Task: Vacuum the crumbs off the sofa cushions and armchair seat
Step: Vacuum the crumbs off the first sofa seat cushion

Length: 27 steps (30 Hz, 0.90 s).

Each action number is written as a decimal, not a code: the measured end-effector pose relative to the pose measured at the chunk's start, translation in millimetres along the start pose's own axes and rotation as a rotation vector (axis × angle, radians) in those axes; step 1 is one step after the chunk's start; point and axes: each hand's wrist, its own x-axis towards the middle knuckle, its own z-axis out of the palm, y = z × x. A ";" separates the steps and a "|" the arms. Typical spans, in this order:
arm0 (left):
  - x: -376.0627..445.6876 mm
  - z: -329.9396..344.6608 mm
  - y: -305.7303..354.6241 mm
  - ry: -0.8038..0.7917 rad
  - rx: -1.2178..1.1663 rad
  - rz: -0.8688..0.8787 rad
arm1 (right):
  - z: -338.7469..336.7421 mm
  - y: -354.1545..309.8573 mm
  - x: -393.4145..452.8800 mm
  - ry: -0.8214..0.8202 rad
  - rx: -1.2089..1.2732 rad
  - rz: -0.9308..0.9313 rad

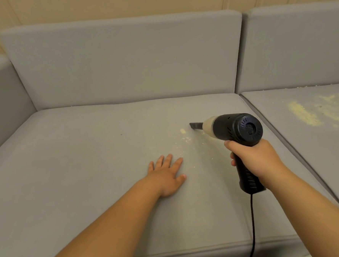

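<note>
A grey sofa seat cushion (87,163) fills most of the view. My right hand (253,157) grips the handle of a black handheld vacuum (236,129). Its narrow nozzle (196,125) points left and touches the cushion just right of a small patch of pale crumbs (184,136). My left hand (167,173) rests flat on the cushion with fingers spread, just in front of those crumbs. A second seat cushion (282,109) to the right carries larger yellowish crumb smears (302,114).
Grey back cushions (121,61) stand upright behind the seats, and a grey armrest (2,102) closes the left end. The vacuum's black cord (252,226) hangs down over the front edge of the seat. A narrow gap (267,126) divides the two seat cushions.
</note>
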 end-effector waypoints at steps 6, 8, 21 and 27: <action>-1.6 -2.4 3.4 -0.011 -0.012 -0.007 | -5.2 -0.3 -12.6 -0.087 -0.049 -0.028; -1.8 -2.4 2.8 -0.007 -0.016 -0.009 | -6.6 -1.5 -15.3 -0.060 -0.048 -0.030; -6.5 -4.3 -3.2 0.002 -0.014 -0.016 | -0.4 -1.7 -25.0 -0.092 -0.137 -0.063; -19.6 -5.5 -9.7 0.011 -0.004 -0.027 | -12.0 2.8 -42.2 -0.055 -0.096 -0.027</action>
